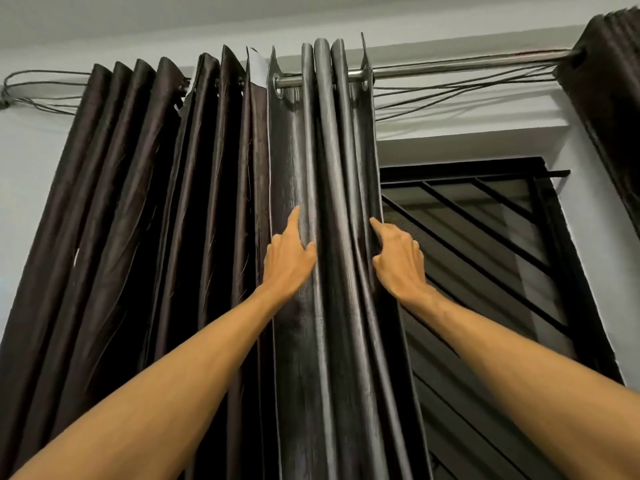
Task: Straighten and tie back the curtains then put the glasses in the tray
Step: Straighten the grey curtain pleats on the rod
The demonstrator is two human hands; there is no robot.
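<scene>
1. Head view (the only one). The curtain (329, 161) hangs by eyelets on the rod (457, 68), packed into tight folds mid-rod. The brown panel (138, 202) is just beside it on the left, and the window grille (485, 244) is exposed on the right. A far bunch (613, 98) sits at the rod's right end.
2. Left hand (287, 261): on the curtain's flat left face, index finger straight up on the fabric, thumb against the middle fold. The other fingers are hidden, so I can't tell whether it grips or only presses.
3. Right hand (398, 261): at the curtain's right edge, index finger along the hem. The rest are curled and look to be pinching the edge fold.
4. My read: this is fold straightening. Tie-back not begun, and no tie is visible. Glasses and tray are out of view.
5. Doing it well:
   - Anchor with the left hand and draw with the right, so the folds even out rather than twist.
   - Run both hands down the pleats and keep the hem vertical.
   - Pull along the rod, not down, because the eyelets could bind.
   - Mind the loose cords (450, 93) under the rod; they look like a snag risk.
</scene>
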